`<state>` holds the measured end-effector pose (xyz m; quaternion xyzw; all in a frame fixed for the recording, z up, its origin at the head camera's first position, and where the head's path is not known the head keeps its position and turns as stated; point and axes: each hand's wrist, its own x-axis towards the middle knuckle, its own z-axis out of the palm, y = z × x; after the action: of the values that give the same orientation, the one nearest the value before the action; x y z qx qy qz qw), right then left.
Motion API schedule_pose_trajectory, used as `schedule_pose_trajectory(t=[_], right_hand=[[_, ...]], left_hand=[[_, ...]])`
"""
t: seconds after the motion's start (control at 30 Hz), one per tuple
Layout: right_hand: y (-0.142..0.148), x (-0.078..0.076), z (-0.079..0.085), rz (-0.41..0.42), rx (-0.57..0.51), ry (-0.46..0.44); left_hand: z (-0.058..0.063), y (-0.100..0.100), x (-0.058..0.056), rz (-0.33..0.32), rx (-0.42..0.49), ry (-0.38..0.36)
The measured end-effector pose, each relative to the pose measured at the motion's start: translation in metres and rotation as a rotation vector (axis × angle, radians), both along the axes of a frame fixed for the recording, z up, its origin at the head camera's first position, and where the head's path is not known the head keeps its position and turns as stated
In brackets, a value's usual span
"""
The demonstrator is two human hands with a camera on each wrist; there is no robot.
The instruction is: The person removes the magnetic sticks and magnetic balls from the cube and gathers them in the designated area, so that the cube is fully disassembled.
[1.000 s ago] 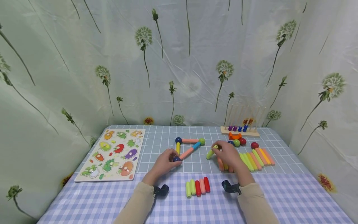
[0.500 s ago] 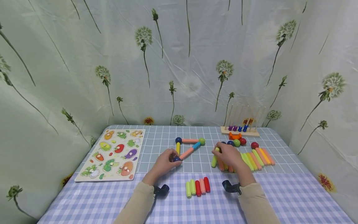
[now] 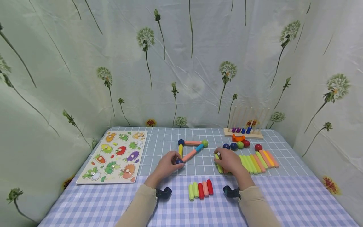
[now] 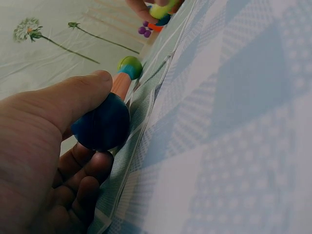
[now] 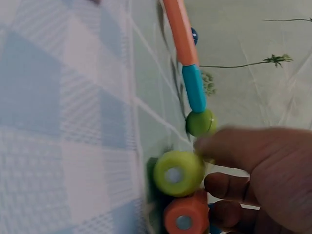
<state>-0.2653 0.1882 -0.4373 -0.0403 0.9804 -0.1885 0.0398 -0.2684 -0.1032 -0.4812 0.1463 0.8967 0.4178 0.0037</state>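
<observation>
My left hand holds a dark blue ball between thumb and fingers. This ball is the near corner of a flat frame. A yellow rod runs from it to another blue ball. A salmon rod and a blue rod lead to a green ball; a second salmon rod spans the far side. With thumb and fingers my right hand pinches a light green rod, metal-tipped, at the left end of a rod row. Beneath the hand, a salmon rod lies beside it.
More rods continue the row rightward, with loose balls behind. A wooden peg stand stands at the back, an orange piece before it. Several short rods lie in front; a vegetable puzzle board is on the left.
My right hand has brought the light green rod from a tilted, raised position down against the left end of the row, turning it into line. My left hand stays on the blue ball.
</observation>
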Motion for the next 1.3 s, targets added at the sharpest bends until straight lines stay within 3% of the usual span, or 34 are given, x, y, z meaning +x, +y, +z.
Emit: schedule_pose_trajectory(t=[0.57, 0.9, 1.3], right_hand=[[0.000, 0.000, 0.000, 0.022, -0.034, 0.013], [-0.026, -0.003, 0.008, 0.062, -0.082, 0.034], [-0.056, -0.022, 0.011, 0.177, 0.034, -0.018]], left_hand=[[0.000, -0.001, 0.000, 0.003, 0.013, 0.000], [0.000, 0.000, -0.001, -0.006, 0.012, 0.001], [0.001, -0.001, 0.000, -0.002, -0.001, 0.003]])
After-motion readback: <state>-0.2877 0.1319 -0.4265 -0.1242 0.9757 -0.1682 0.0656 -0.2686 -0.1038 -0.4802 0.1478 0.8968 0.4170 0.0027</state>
